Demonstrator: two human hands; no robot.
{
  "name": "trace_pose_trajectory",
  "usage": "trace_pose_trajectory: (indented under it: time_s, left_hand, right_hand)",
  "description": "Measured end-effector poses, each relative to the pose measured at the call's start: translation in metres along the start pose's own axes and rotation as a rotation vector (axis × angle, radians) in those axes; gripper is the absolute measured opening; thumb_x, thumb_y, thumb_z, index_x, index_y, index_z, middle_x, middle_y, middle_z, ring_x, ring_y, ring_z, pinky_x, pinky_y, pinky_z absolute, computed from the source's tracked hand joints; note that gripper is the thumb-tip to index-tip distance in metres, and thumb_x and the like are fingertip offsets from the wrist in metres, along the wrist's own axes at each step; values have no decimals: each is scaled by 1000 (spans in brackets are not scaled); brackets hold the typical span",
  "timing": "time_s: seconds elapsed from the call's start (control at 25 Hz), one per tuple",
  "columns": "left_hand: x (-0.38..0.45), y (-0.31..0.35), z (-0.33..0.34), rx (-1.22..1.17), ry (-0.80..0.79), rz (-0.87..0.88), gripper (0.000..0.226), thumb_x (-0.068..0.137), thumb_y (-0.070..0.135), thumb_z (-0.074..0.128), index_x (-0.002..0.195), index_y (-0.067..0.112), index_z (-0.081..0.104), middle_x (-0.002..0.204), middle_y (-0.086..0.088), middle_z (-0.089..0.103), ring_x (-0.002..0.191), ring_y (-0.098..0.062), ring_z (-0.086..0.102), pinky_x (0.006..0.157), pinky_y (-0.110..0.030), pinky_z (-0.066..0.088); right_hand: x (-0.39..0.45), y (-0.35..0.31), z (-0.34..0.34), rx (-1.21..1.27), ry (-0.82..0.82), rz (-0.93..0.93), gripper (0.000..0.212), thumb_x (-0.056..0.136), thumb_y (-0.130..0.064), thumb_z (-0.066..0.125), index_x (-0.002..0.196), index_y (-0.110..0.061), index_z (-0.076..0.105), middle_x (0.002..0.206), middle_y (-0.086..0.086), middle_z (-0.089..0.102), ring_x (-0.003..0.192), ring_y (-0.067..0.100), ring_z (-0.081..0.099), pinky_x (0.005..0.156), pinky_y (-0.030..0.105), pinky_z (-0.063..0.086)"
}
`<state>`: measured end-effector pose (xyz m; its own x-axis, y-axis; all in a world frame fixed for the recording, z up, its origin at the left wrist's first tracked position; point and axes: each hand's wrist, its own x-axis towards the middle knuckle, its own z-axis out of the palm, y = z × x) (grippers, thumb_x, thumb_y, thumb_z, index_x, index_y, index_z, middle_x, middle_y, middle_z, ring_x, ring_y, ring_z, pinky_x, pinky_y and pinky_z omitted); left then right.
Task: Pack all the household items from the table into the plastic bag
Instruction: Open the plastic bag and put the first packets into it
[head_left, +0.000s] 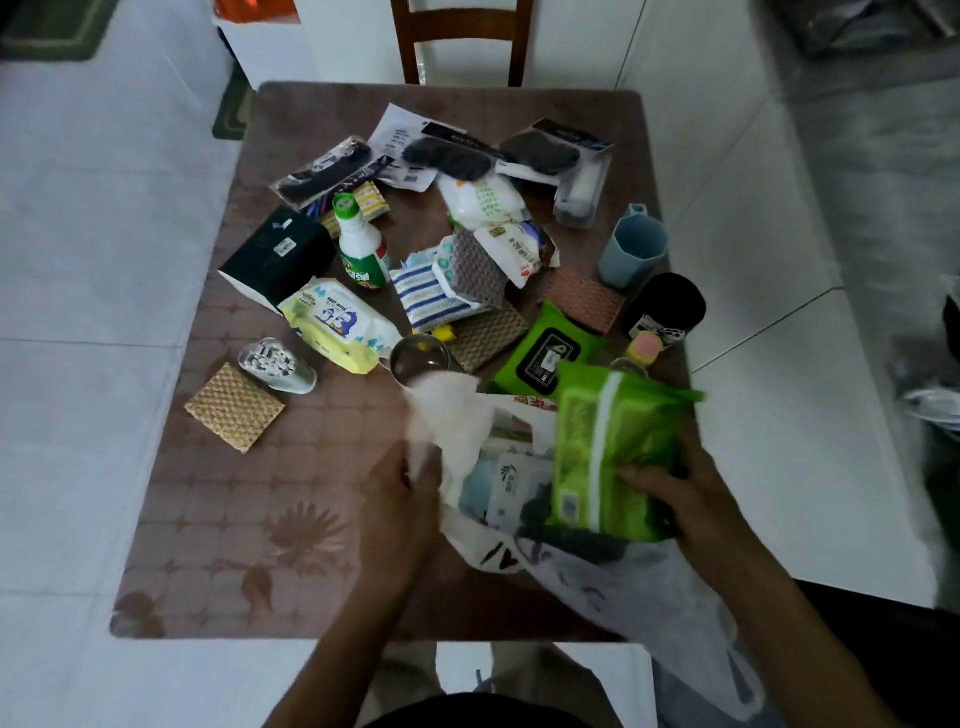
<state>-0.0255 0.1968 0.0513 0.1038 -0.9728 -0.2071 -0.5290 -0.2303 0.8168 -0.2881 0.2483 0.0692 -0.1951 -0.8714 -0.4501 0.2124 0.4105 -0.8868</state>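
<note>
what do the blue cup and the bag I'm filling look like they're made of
Blue cup: probably matte moulded plastic, given its even colour, faceted walls and moulded handle. Bag: thin, translucent white plastic film; it crumples softly and the contents show faintly through.

A floor of large pale tiles (104, 218) with thin dark joints is seen all round. A square table (218, 519) is covered in brown cloth printed with a flower pattern. A wooden chair (460, 41) is drawn up at its far side. A green mat (52, 26) is laid top left. Light is dim and bluish.
</note>
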Motion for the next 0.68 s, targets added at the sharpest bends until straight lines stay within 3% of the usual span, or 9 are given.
trace_pose_trajectory:
  time_s: [0.04,0.12,0.24,0.36,0.44,0.52,0.6,0.68]
  left_hand:
    - [4,-1,-9,-151,42,-57,24,96,25,55,76,27,66,63,-1,66,56,-14,60,48,-19,45]
    - [9,1,-29,-363,23,-66,36,100,28,47,71,26,68,51,-4,57,47,-10,52,44,-17,40]
    - [4,13,-43,-537,-104,61,35,101,37,40,86,18,65,46,-5,38,41,-15,44,42,-20,39]
    - [-4,20,-45,-543,-220,184,35,103,33,35,111,14,63,56,-4,52,35,-12,35,40,-18,32]
    - [-7,21,-45,-455,-266,224,33,101,33,35,116,19,61,75,-8,65,38,-5,39,42,-15,33]
    - [-8,21,-46,-353,-274,239,30,100,37,37,112,24,61,79,2,68,44,-3,45,47,-13,36]
    - [-8,23,-46,-259,-267,268,30,98,45,38,107,28,61,68,13,63,48,-4,51,46,-15,40]
    - [-7,26,-44,-186,-236,280,39,94,53,39,102,21,60,65,4,56,54,-8,53,47,-27,47]
  right_hand:
    - [3,-1,7,-161,-78,-31,68,59,-12,87,113,-46,64,109,-16,71,101,10,67,75,22,56]
    - [15,2,30,-518,-299,-92,63,61,-28,85,111,-57,60,110,-26,68,102,-1,63,79,14,51]
    - [40,29,77,-1100,-547,-209,56,69,-43,71,122,-41,53,115,-13,65,100,9,62,79,23,47]
    - [51,60,101,-1367,-652,-294,30,85,-33,65,113,-26,56,116,1,64,101,22,61,80,27,40]
    - [52,66,89,-1516,-621,-263,28,91,-33,59,115,-20,61,124,4,56,104,25,59,84,31,45]
    - [43,61,78,-1706,-573,-287,32,95,-33,53,123,-19,61,129,5,52,108,29,56,85,36,45]
    - [23,56,72,-1669,-470,-511,28,94,-24,55,120,-16,63,124,8,60,106,31,58,86,39,48]
    - [2,48,58,-1492,-184,-775,28,91,-21,59,118,-16,64,118,8,65,106,28,59,91,42,49]
